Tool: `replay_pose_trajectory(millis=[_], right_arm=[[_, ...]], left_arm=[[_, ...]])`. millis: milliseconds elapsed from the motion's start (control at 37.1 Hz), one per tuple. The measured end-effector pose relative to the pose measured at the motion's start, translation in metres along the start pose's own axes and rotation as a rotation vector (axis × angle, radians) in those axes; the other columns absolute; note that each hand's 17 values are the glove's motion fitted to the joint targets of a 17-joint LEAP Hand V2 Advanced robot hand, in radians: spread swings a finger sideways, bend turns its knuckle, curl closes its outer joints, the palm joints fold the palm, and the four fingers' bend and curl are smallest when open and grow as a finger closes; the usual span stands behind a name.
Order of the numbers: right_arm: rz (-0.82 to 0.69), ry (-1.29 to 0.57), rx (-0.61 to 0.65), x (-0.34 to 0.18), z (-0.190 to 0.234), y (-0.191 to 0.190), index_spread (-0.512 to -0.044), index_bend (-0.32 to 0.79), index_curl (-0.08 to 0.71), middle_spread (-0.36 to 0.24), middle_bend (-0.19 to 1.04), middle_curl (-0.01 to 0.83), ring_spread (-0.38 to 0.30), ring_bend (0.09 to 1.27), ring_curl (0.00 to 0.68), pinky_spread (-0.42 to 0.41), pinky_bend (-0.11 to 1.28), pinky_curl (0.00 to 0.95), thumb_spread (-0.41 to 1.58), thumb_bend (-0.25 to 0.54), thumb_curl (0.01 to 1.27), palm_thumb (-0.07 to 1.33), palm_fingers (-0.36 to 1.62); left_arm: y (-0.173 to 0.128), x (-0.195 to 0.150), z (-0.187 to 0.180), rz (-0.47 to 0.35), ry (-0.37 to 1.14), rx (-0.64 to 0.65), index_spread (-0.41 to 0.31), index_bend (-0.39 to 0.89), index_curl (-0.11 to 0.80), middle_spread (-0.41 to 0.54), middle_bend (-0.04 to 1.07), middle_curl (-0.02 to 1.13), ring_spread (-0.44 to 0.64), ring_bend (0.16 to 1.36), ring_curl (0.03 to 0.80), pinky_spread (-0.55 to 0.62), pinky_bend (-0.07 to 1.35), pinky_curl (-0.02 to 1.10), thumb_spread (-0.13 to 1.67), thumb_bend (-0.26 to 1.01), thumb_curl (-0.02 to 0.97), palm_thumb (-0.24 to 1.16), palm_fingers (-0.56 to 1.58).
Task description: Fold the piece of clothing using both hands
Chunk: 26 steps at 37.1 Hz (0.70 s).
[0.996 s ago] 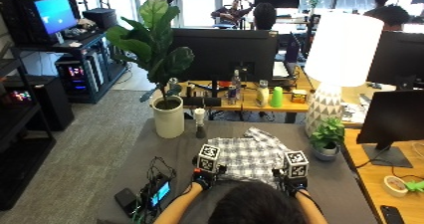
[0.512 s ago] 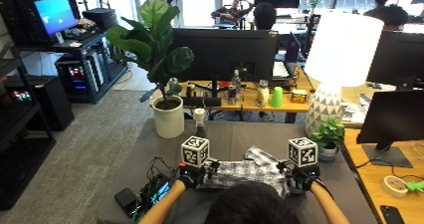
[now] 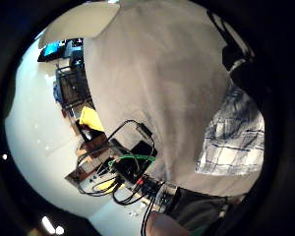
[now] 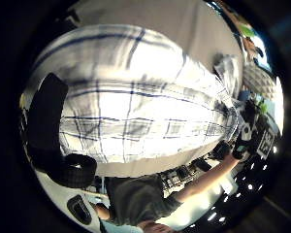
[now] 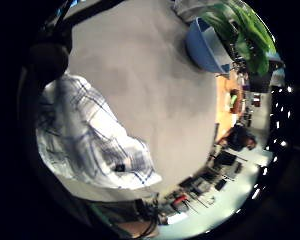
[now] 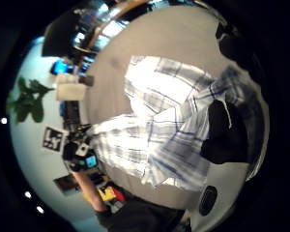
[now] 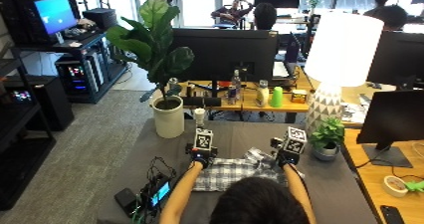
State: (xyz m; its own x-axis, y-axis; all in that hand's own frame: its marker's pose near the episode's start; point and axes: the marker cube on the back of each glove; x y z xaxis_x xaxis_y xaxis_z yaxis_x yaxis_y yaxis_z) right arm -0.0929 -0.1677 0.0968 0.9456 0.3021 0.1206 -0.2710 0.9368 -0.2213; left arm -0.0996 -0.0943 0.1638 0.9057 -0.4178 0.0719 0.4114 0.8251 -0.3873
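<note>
A blue-and-white plaid shirt (image 7: 232, 173) lies bunched on the grey table (image 7: 334, 194) just in front of the person. My left hand (image 7: 200, 158) is at the shirt's far left corner and my right hand (image 7: 286, 160) at its far right corner. In the left thumb side palm view, gloved fingers (image 4: 46, 121) curl round the plaid cloth (image 4: 136, 97), which fills the view. In the right thumb side palm view, black fingers (image 6: 222, 130) pinch a fold of the shirt (image 6: 154, 125). The shirt's near edge is hidden behind the person's head.
A large plant in a white pot (image 7: 168, 122) stands at the table's far left. A small plant in a blue pot (image 7: 326, 147) and a white lamp (image 7: 330, 99) stand at the far right. A device with cables (image 7: 156, 191) lies at the left edge.
Both hands have moved away from the person toward the far side of the table, bringing the shirt's edge with them. The far part of the shirt no longer lies spread out.
</note>
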Motion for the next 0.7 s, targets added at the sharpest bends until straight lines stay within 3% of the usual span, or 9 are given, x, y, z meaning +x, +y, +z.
replay_pose_trajectory(millis=[81,162,269,350,431,458,512,619,700], right_arm=[[0.070,-0.013,0.070,0.040,0.005,-0.001,-0.257,0.13,0.338,-0.102,0.34,0.450,-0.152,0.56,0.442,-0.102,0.42,0.414,1.12,0.047,0.43,1.03,0.72],[0.069,-0.038,0.112,0.058,0.000,0.002,-0.256,0.12,0.320,-0.088,0.33,0.442,-0.138,0.53,0.421,-0.061,0.40,0.392,1.16,0.013,0.42,0.98,0.73],[0.015,-0.054,0.064,0.084,0.014,-0.032,-0.254,0.11,0.302,-0.070,0.31,0.434,-0.119,0.52,0.401,-0.025,0.39,0.371,1.21,-0.009,0.40,0.94,0.76],[0.040,-0.017,-0.074,0.100,0.019,-0.025,-0.252,0.10,0.294,-0.062,0.30,0.432,-0.110,0.51,0.397,-0.003,0.39,0.367,1.24,-0.013,0.39,0.92,0.78],[0.129,0.011,-0.249,0.105,0.014,0.026,-0.255,0.09,0.288,-0.044,0.25,0.422,-0.082,0.51,0.402,0.022,0.42,0.382,1.28,-0.030,0.38,0.86,0.71],[0.168,0.016,-0.293,0.106,0.015,0.041,-0.261,0.05,0.273,-0.028,0.20,0.408,-0.050,0.47,0.392,0.063,0.45,0.391,1.27,-0.085,0.35,0.76,0.53],[0.229,0.019,-0.342,0.112,0.024,0.058,-0.265,0.06,0.278,-0.009,0.20,0.413,-0.017,0.47,0.415,0.091,0.48,0.414,1.27,-0.085,0.33,0.68,0.46],[0.286,-0.010,-0.327,0.122,0.055,0.059,-0.255,0.04,0.231,0.022,0.21,0.407,0.045,0.45,0.391,0.155,0.51,0.404,1.22,-0.070,0.30,0.57,0.39],[0.317,-0.035,-0.289,0.124,0.068,0.057,-0.254,0.05,0.210,0.034,0.21,0.404,0.071,0.45,0.375,0.179,0.52,0.394,1.21,-0.049,0.29,0.54,0.38]], left_arm=[[-0.009,0.014,0.013,-0.015,-0.078,-0.068,-0.181,0.08,0.372,-0.208,0.19,0.49,-0.24,0.57,0.462,-0.23,0.46,0.47,1.50,0.06,0.146,0.39,0.56],[-0.003,0.015,0.013,-0.012,-0.090,-0.041,-0.145,0.10,0.358,-0.143,0.11,0.45,-0.17,0.55,0.437,-0.16,0.46,0.46,1.50,0.05,0.142,0.37,0.45],[0.008,0.020,0.005,0.042,-0.055,0.146,-0.106,0.14,0.353,-0.063,0.10,0.38,-0.09,0.54,0.416,-0.07,0.43,0.45,1.48,0.02,0.140,0.34,0.36],[0.020,0.032,0.008,0.165,0.008,0.201,-0.090,0.17,0.355,-0.017,0.10,0.35,-0.04,0.55,0.400,-0.02,0.42,0.43,1.46,0.00,0.138,0.31,0.33],[0.034,0.043,0.026,0.237,0.042,0.134,-0.092,0.19,0.364,0.010,0.10,0.33,-0.01,0.55,0.387,0.02,0.42,0.42,1.44,-0.01,0.139,0.29,0.34],[0.038,0.046,0.035,0.242,0.041,0.089,-0.094,0.20,0.369,0.017,0.11,0.33,0.00,0.54,0.382,0.03,0.41,0.41,1.43,-0.02,0.137,0.28,0.34],[0.043,0.049,0.055,0.231,0.022,0.004,-0.090,0.18,0.368,0.038,0.10,0.31,0.03,0.54,0.381,0.09,0.41,0.41,1.40,-0.04,0.131,0.23,0.27],[0.040,0.050,0.089,0.194,-0.008,-0.064,-0.062,0.13,0.352,0.091,0.12,0.31,0.14,0.56,0.391,0.21,0.44,0.42,1.32,-0.06,0.116,0.11,0.11],[0.036,0.050,0.102,0.200,0.012,-0.067,-0.055,0.15,0.348,0.109,0.13,0.29,0.18,0.57,0.380,0.26,0.45,0.41,1.29,-0.04,0.117,0.08,0.12]])
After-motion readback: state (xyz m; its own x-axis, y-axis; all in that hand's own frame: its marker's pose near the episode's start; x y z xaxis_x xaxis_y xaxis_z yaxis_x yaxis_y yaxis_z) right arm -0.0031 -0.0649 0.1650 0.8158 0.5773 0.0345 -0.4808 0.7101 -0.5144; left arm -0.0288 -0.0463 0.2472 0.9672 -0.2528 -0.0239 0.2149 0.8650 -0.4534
